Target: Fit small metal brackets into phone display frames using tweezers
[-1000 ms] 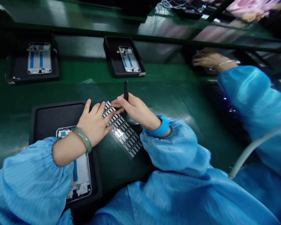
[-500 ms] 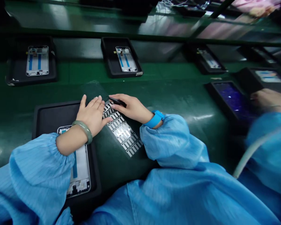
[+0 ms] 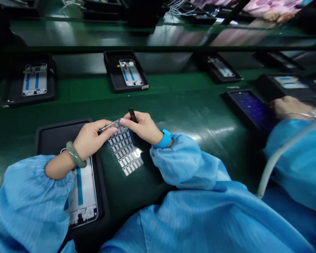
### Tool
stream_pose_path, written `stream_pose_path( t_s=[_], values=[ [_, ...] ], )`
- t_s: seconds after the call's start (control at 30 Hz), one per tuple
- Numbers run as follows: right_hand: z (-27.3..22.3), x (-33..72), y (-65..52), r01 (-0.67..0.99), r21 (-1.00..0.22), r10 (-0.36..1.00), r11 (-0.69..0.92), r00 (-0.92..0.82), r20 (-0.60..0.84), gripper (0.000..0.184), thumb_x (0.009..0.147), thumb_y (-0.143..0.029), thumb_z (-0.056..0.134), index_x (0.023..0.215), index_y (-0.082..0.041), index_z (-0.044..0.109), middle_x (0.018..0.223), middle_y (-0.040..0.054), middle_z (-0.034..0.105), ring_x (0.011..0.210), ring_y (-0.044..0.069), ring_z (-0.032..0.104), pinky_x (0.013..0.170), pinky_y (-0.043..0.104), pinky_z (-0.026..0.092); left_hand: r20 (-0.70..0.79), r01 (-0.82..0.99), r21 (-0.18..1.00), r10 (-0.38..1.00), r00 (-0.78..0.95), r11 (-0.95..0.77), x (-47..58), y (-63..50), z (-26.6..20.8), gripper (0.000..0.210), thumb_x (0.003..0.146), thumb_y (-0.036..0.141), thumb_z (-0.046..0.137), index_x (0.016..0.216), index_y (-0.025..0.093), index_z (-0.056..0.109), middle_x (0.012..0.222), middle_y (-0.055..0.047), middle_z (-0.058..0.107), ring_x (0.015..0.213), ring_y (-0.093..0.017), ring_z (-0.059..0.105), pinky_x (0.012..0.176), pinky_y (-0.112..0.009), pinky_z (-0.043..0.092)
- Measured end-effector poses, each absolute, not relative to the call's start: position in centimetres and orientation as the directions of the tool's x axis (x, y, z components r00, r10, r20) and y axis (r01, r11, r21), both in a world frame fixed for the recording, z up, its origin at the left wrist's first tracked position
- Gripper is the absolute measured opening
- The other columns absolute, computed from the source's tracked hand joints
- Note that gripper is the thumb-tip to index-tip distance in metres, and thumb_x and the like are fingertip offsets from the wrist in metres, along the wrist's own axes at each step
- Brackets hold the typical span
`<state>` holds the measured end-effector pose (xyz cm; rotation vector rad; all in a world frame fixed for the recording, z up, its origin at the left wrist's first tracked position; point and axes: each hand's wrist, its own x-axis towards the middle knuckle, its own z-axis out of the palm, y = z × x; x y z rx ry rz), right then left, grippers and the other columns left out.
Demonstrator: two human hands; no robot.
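A clear sheet of small silver-and-black stickers (image 3: 123, 149) is gripped along its far edge by both hands. My left hand (image 3: 93, 135) pinches its upper left corner between thumb and fingers. Close beside it, my right hand (image 3: 140, 126) pinches the same edge, with a slim black tool (image 3: 132, 115) tucked between thumb and fingers; its kind I cannot make out. The sheet's near part hangs toward the bench. Under my left forearm lies a phone frame (image 3: 88, 189) with a blue strip, inside a black tray (image 3: 60, 135); my sleeve hides part of it.
Along the back of the green bench (image 3: 173, 105) stand black trays holding phone frames, such as this tray (image 3: 109, 75). At the right, a co-worker's hand (image 3: 292, 107) is beside a tray with a dark purple panel (image 3: 252, 105). A pale curved tube (image 3: 279, 161) crosses the right side.
My left hand has gone from lying flat on the sheet to pinching its edge. The sheet's far edge is now lifted and bent. The view has shifted slightly.
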<state>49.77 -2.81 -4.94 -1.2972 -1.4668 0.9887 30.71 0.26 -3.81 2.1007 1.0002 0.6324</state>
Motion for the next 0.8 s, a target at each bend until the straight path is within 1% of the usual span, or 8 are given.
stream_pose_path(
  t_s=[0.13,0.23,0.33,0.43,0.57,0.67,0.8],
  values=[
    [-4.9,49.0,-3.1,0.143,-0.979,0.99,0.144,-0.028,0.141,0.022,0.076,-0.041,0.066,0.075,-0.019,0.062,0.07,-0.0032,0.059,0.065,0.009,0.052,0.066,0.022,0.045,0.073,0.384,0.866,0.842,0.535,-0.319,30.6,0.4,-3.5,0.029,0.077,0.045,0.061,0.087,0.019,0.068,0.081,-0.001,0.071,0.073,-0.016,0.064,0.066,-0.026,0.05],
    [-5.0,48.9,-3.1,0.11,-0.986,0.992,0.13,-0.019,0.128,0.021,0.076,-0.039,0.066,0.076,-0.019,0.061,0.072,-0.0029,0.059,0.068,0.009,0.053,0.068,0.023,0.046,0.032,0.344,0.906,0.847,0.53,-0.249,30.7,0.4,-3.4,0.032,0.074,0.046,0.065,0.088,0.018,0.068,0.081,-0.002,0.071,0.072,-0.016,0.064,0.066,-0.026,0.05],
    [-5.0,48.9,-3.1,0.128,-0.986,0.994,0.109,0.012,0.112,0.023,0.075,-0.041,0.066,0.076,-0.019,0.06,0.072,-0.0028,0.059,0.068,0.009,0.053,0.07,0.023,0.046,0.003,0.313,0.93,0.857,0.514,-0.191,30.8,0.4,-3.3,0.036,0.075,0.049,0.064,0.092,0.018,0.069,0.089,-0.004,0.072,0.079,-0.017,0.065,0.072,-0.028,0.052],
    [-4.9,48.9,-3.3,0.139,-0.984,0.993,0.11,0.02,0.114,0.026,0.073,-0.043,0.067,0.074,-0.018,0.061,0.07,-0.0033,0.058,0.066,0.009,0.052,0.068,0.023,0.044,-0.023,0.292,0.946,0.867,0.497,-0.142,30.8,0.3,-3.2,0.036,0.075,0.049,0.064,0.089,0.017,0.07,0.087,-0.005,0.072,0.081,-0.018,0.066,0.074,-0.03,0.052],
    [-4.7,48.6,-3.8,0.145,-0.983,0.994,0.109,0.008,0.112,0.026,0.077,-0.043,0.063,0.073,-0.018,0.06,0.068,-0.003,0.057,0.064,0.009,0.051,0.065,0.023,0.044,-0.047,0.269,0.957,0.86,0.509,-0.107,30.7,0.2,-3.0,0.031,0.074,0.047,0.067,0.082,0.018,0.07,0.08,-0.003,0.072,0.075,-0.017,0.066,0.071,-0.028,0.052],
    [-4.8,48.5,-4.0,0.164,-0.978,0.991,0.131,0.011,0.135,0.03,0.078,-0.047,0.06,0.073,-0.018,0.058,0.07,-0.0017,0.057,0.066,0.01,0.051,0.065,0.024,0.044,-0.046,0.266,0.958,0.864,0.501,-0.103,30.6,0.0,-3.0,0.03,0.074,0.047,0.067,0.079,0.018,0.07,0.078,-0.002,0.072,0.072,-0.015,0.064,0.068,-0.025,0.05],
    [-4.9,48.6,-4.0,0.165,-0.97,0.982,0.181,-0.079,0.17,0.034,0.081,-0.049,0.057,0.074,-0.016,0.055,0.068,-0.0014,0.055,0.066,0.01,0.05,0.067,0.024,0.042,-0.034,0.264,0.959,0.887,0.461,-0.101,30.8,-0.1,-3.1,0.031,0.076,0.047,0.065,0.081,0.017,0.07,0.079,-0.002,0.071,0.071,-0.013,0.062,0.067,-0.023,0.048]
  ],
)
